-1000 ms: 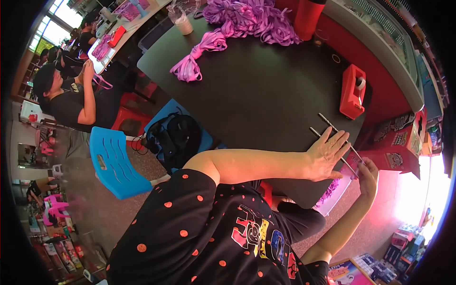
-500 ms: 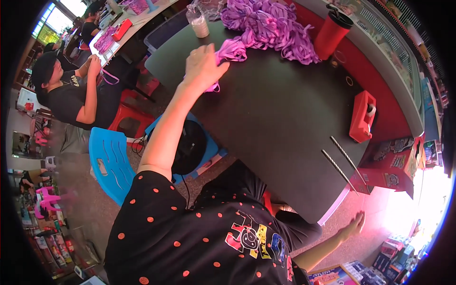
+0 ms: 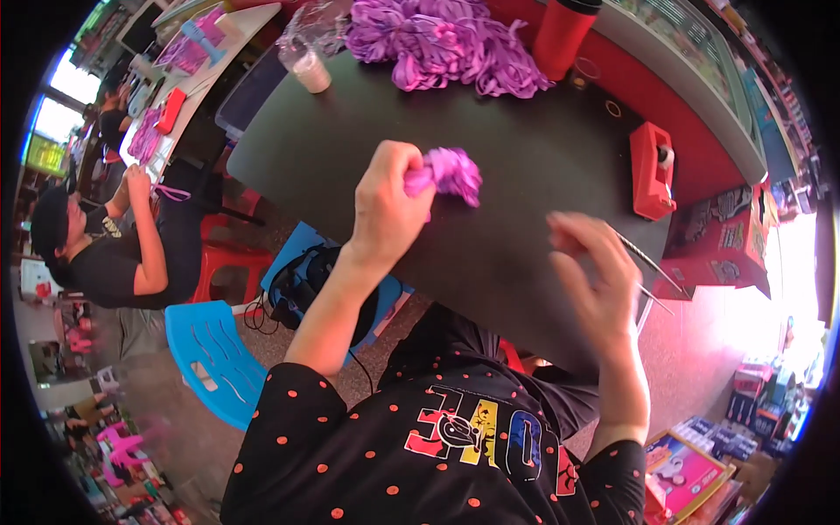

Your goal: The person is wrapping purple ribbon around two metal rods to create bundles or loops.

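My left hand (image 3: 390, 206) is closed round a small bundle of purple ribbon (image 3: 455, 175) above the middle of the dark table (image 3: 490, 254). The looped end of the bundle sticks out to the right of my fist. My right hand (image 3: 599, 276) is over the table's right part, slightly smeared by motion, fingers bent and apart, holding nothing I can see. Just beyond it lie two thin twisted metal rods (image 3: 652, 262), partly hidden by the hand. At the far side rests a large heap of the same purple ribbon (image 3: 446, 44).
A red tape dispenser (image 3: 652, 171) stands at the right, a red tumbler (image 3: 564, 39) at the back. Near the far left edge is a clear bag with a white roll (image 3: 311, 72). A blue chair (image 3: 214, 359) stands left; beyond, a person (image 3: 105, 245) sits handling purple ribbon.
My left hand has drawn the ribbon bundle from the far left toward the table's middle. My right hand has risen from beside the table to above it. The view has shifted somewhat.
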`<action>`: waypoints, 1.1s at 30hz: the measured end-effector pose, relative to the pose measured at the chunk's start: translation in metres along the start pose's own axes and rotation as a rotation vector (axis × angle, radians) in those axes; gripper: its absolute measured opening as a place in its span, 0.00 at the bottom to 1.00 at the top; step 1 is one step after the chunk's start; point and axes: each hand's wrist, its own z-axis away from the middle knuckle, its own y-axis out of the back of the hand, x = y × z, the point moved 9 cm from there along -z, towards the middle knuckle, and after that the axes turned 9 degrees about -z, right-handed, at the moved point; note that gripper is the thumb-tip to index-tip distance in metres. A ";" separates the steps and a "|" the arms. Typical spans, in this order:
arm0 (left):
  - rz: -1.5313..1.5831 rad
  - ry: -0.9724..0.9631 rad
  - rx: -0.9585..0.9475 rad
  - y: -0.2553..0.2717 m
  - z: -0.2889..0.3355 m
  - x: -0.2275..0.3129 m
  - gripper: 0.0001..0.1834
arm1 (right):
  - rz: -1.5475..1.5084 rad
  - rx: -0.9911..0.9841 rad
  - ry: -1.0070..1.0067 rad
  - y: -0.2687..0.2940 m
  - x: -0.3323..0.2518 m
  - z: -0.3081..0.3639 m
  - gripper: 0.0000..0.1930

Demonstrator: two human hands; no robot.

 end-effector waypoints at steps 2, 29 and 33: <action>0.003 -0.200 0.081 -0.007 0.006 0.030 0.16 | 0.058 0.004 0.059 -0.019 -0.004 -0.023 0.18; 0.214 0.224 -0.128 -0.048 0.043 0.045 0.13 | -0.536 0.041 -0.025 -0.049 0.099 -0.026 0.17; 0.054 0.086 -0.097 -0.038 0.041 0.060 0.11 | -0.084 0.018 0.194 -0.045 0.081 -0.026 0.15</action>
